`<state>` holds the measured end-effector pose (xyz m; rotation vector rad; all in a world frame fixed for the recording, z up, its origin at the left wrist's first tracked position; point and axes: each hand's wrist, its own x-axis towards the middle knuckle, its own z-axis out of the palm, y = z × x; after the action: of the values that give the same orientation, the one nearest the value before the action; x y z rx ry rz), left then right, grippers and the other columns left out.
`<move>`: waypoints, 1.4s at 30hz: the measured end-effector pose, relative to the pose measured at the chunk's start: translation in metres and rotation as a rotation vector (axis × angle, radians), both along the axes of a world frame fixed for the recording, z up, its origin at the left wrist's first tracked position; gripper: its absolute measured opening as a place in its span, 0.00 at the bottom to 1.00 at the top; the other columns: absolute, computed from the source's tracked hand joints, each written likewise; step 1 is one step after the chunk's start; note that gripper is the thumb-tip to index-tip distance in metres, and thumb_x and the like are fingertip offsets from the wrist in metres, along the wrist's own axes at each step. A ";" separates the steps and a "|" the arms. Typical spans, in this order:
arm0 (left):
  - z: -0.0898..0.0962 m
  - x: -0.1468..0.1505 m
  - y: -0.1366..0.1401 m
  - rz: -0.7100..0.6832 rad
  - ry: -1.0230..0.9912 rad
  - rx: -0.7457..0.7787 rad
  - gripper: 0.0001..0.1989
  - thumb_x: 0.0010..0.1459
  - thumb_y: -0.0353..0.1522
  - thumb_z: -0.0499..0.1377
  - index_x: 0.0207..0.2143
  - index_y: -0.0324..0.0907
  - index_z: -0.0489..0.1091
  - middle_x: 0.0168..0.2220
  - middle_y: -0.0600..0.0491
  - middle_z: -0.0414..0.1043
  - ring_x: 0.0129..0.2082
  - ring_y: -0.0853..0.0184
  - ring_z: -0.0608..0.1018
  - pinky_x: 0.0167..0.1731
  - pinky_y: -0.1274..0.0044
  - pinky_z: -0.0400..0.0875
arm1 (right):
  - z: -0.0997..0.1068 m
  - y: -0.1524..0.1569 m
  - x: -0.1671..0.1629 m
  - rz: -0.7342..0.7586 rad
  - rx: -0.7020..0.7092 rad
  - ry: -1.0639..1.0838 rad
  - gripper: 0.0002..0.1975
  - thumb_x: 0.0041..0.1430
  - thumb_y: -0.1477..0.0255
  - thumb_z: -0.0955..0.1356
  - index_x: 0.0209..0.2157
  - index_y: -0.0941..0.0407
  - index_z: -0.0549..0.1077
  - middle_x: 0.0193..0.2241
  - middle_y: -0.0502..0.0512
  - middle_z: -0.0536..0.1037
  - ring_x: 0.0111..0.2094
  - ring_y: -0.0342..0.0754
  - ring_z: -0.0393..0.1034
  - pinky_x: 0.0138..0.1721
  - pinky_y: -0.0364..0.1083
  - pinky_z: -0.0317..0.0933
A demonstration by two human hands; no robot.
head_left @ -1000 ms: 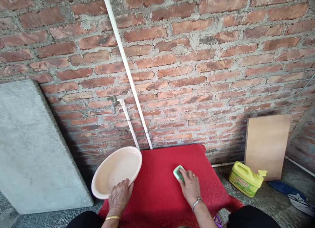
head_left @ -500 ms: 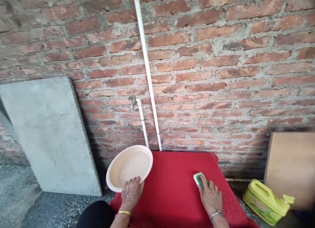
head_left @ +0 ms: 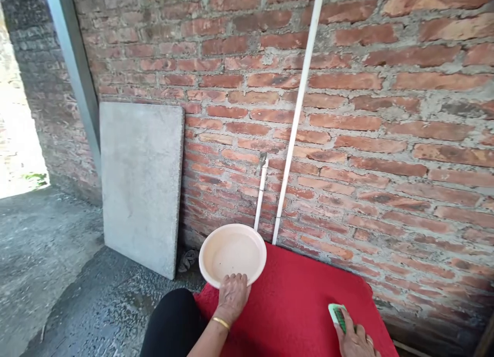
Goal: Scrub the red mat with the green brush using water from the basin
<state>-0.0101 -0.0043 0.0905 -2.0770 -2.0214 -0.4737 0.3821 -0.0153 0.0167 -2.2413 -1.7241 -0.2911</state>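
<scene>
One basin (head_left: 233, 251) in left hand (head_left: 233, 297)

- I see a plain red cloth (head_left: 297, 300)
- At its left edge, a pale peach basin (head_left: 231, 251)
- On it, a two-green scrubber (head_left: 335, 313)
- Behind it, a red-and-grey brick wall (head_left: 386, 166)

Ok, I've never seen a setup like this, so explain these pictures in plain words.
There is no machine here: each grip is simply a person's bare hand. The view comes from a camera worn on the head, looking forward and down. The left hand, with a gold-coloured bracelet at the wrist, grasps the near rim of a round, cream, plastic-looking basin. The right hand, cut off by the bottom edge, holds a small green sponge-like pad over a flat, red, cloth-covered surface. I cannot tell whether basin or pad touches that surface. Behind is a rough red brick wall.
</scene>
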 end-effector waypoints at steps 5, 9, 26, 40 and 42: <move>-0.002 -0.002 0.000 -0.002 0.008 0.029 0.07 0.63 0.32 0.58 0.38 0.43 0.76 0.33 0.50 0.77 0.37 0.60 0.78 0.42 0.68 0.65 | -0.003 -0.002 0.003 -0.003 -0.076 -0.037 0.33 0.67 0.53 0.48 0.62 0.51 0.67 0.40 0.65 0.76 0.41 0.63 0.75 0.39 0.59 0.64; -0.002 -0.004 0.000 -0.015 0.032 0.058 0.06 0.62 0.31 0.58 0.35 0.43 0.75 0.31 0.50 0.76 0.35 0.60 0.78 0.39 0.68 0.65 | -0.001 -0.007 0.002 -0.026 -0.085 -0.045 0.33 0.67 0.50 0.51 0.64 0.49 0.64 0.46 0.66 0.76 0.41 0.60 0.75 0.39 0.57 0.65; 0.001 -0.012 -0.004 -0.035 0.140 0.053 0.11 0.65 0.32 0.54 0.33 0.42 0.74 0.30 0.51 0.76 0.33 0.59 0.77 0.36 0.69 0.61 | 0.024 -0.029 -0.024 0.113 0.137 0.079 0.26 0.68 0.54 0.57 0.56 0.52 0.73 0.45 0.65 0.77 0.42 0.58 0.72 0.41 0.54 0.65; -0.004 -0.015 -0.001 -0.055 0.195 0.072 0.14 0.67 0.33 0.51 0.33 0.42 0.74 0.30 0.50 0.76 0.34 0.59 0.78 0.37 0.68 0.61 | 0.016 -0.034 -0.011 0.021 0.015 -0.002 0.21 0.65 0.59 0.62 0.56 0.49 0.73 0.44 0.61 0.78 0.42 0.56 0.73 0.42 0.53 0.64; -0.003 -0.015 -0.001 -0.056 0.192 0.064 0.14 0.67 0.33 0.50 0.33 0.42 0.74 0.30 0.50 0.76 0.34 0.59 0.78 0.37 0.68 0.61 | 0.016 -0.036 0.019 -0.142 0.032 -0.047 0.22 0.65 0.59 0.62 0.56 0.51 0.73 0.42 0.62 0.78 0.40 0.57 0.73 0.39 0.53 0.64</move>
<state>-0.0247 -0.0052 0.0873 -2.0591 -1.8208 -0.3295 0.4009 -0.0511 0.0327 -2.3554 -1.5742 -0.4024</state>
